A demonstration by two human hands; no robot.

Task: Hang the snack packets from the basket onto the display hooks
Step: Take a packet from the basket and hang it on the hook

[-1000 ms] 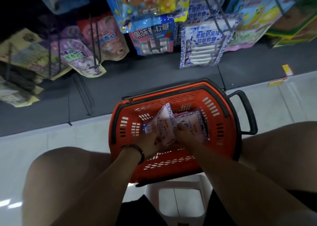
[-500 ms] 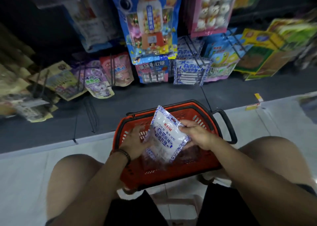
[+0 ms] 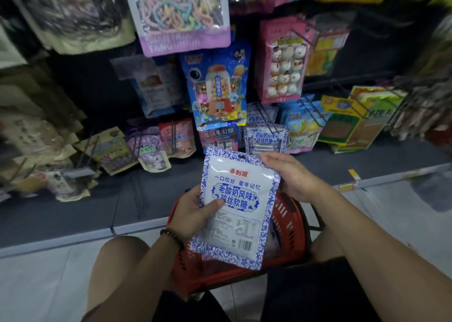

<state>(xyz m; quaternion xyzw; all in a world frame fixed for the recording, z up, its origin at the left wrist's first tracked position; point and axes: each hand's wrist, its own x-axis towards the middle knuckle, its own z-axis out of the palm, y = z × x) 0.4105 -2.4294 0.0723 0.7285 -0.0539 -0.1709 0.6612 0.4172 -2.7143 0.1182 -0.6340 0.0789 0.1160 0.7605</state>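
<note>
Left hand (image 3: pixel 193 214) gripping left edge of white plastic snack packet with blue patterned border (image 3: pixel 237 206), thumb pressed on its front, packet upright above red plastic basket (image 3: pixel 292 226), right hand (image 3: pixel 291 177) pinching its top right corner, fingers (image 3: pixel 270 157) curled over it

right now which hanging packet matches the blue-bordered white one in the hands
The white plastic packet hanging bottom row, directly above the right hand; its neighbours lack that blue patterned border.

Dim shop aisle, pale tiled floor (image 3: pixel 44 285), dark grey shelf base (image 3: pixel 61 214), black back panel (image 3: pixel 93 87) above it
</note>
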